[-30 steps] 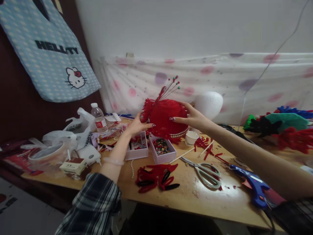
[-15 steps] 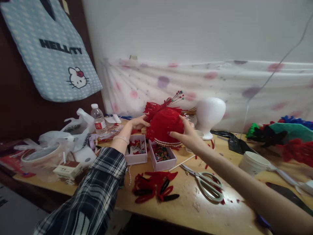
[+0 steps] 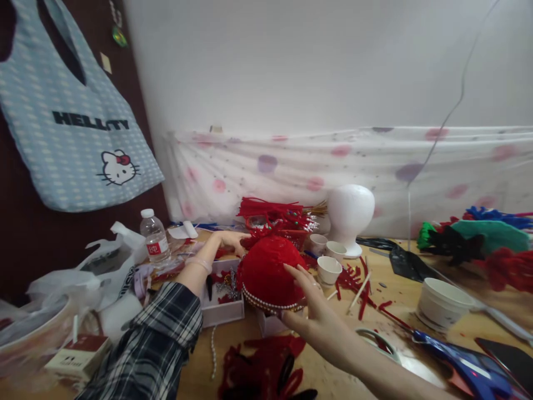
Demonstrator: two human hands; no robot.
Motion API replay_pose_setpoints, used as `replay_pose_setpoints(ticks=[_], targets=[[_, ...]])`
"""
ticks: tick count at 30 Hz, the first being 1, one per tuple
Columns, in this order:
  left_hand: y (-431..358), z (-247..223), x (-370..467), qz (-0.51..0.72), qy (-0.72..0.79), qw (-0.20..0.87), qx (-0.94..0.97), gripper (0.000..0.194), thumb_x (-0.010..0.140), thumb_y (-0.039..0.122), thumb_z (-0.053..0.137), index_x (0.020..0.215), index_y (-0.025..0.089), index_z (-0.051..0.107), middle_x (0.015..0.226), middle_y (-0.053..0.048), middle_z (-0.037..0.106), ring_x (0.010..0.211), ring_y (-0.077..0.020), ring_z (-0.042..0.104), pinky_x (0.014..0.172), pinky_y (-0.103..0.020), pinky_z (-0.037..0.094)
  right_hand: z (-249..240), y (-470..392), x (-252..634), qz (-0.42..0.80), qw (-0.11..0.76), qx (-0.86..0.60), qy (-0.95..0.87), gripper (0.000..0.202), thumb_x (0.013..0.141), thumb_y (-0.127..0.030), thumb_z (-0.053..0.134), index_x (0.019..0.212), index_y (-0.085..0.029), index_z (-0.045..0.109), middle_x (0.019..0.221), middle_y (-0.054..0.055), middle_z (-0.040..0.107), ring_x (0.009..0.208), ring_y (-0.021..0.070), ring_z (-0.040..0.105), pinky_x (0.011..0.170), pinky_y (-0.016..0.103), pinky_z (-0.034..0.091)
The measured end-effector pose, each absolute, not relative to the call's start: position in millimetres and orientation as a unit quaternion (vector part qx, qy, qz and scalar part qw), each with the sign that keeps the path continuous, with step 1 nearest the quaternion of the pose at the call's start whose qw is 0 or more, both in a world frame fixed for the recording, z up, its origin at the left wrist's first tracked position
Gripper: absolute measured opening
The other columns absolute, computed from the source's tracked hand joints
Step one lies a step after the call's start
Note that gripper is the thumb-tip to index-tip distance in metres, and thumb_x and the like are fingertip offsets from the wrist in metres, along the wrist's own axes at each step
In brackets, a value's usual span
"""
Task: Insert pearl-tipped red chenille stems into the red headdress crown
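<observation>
A domed red cap (image 3: 271, 272) with strings of pearls along its lower edge is between my two hands, above the small white boxes. My left hand (image 3: 233, 242) is at its upper left, beside red trim, with the fingertips partly hidden behind it. On the right side, my right hand (image 3: 310, 303) rests against the cap, fingers spread and thumb near the pearl edge. Below lies a red and black looped piece (image 3: 262, 366) on the wooden table (image 3: 333, 383). One white box (image 3: 222, 312) holds silver and red bits.
A white foam head (image 3: 351, 216) stands behind, near small paper cups (image 3: 329, 270). Scissors (image 3: 378, 344) and a blue glue gun (image 3: 466, 364) lie at the right. At the left are a water bottle (image 3: 154, 238) and plastic bags (image 3: 112, 266).
The cap is lower in view and turned, its pearl edge tilted. The view has shifted, bringing the cups, red stems and glue gun into sight. My right hand's fingers have spread.
</observation>
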State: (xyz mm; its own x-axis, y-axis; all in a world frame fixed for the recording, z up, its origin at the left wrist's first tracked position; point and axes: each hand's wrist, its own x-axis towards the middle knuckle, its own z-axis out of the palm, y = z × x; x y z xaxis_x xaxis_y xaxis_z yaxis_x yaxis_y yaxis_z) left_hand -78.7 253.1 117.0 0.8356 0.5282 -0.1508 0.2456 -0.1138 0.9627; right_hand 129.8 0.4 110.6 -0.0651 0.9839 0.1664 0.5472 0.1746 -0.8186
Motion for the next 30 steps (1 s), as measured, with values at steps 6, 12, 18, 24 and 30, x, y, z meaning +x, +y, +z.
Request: replay_pose_setpoints(ticks=[6,12,18,24,30], targets=[[235,150,-93,0.216,0.305,0.562,0.738,0.063,0.054,0.009,0.078,0.115,0.021,0.064,0.111,-0.008,0.069,0.103,-0.0222,0.063,0.085,-0.032,0.049,114,57,175,0.313,0.485,-0.522,-0.628,0.042,0.071,-0.037,0.068,0.108,-0.018,0.061,0.104,0.011,0.067,0.093,0.0235,0.064,0.084,0.041,0.052],[191,156,-53,0.377,0.330,0.473,0.724,0.074,0.056,0.017,0.085,0.124,0.023,0.058,0.138,-0.012,0.053,0.133,-0.0278,0.043,0.108,-0.038,0.035,135,142,194,0.381,0.455,-0.475,-0.650,0.033,0.067,-0.028,0.077,0.097,-0.018,0.068,0.074,0.001,0.067,0.061,0.0135,0.059,0.056,0.028,0.048],[188,121,-22,0.478,0.415,0.424,0.648,0.066,0.062,0.028,0.083,0.121,0.017,0.056,0.126,-0.013,0.060,0.124,-0.0305,0.050,0.107,-0.044,0.035,133,182,176,0.415,0.429,-0.430,-0.677,0.015,0.081,-0.026,0.071,0.081,-0.013,0.066,0.076,-0.001,0.066,0.066,0.0106,0.061,0.064,0.026,0.051],[182,113,-22,0.481,0.380,0.470,0.635,0.061,0.066,0.036,0.080,0.121,0.020,0.057,0.115,-0.009,0.067,0.103,-0.0229,0.064,0.093,-0.037,0.048,121,188,171,0.399,0.461,-0.397,-0.686,0.029,0.081,-0.042,0.069,0.078,-0.013,0.065,0.068,-0.003,0.063,0.061,0.0108,0.059,0.062,0.027,0.049],[177,126,-24,0.467,0.321,0.478,0.671,0.063,0.059,0.034,0.086,0.117,0.023,0.065,0.117,-0.009,0.070,0.109,-0.0257,0.063,0.098,-0.040,0.047,127,178,177,0.366,0.494,-0.373,-0.695,0.041,0.060,-0.055,0.077,0.060,-0.015,0.067,0.056,-0.003,0.059,0.057,0.0123,0.051,0.057,0.027,0.040]])
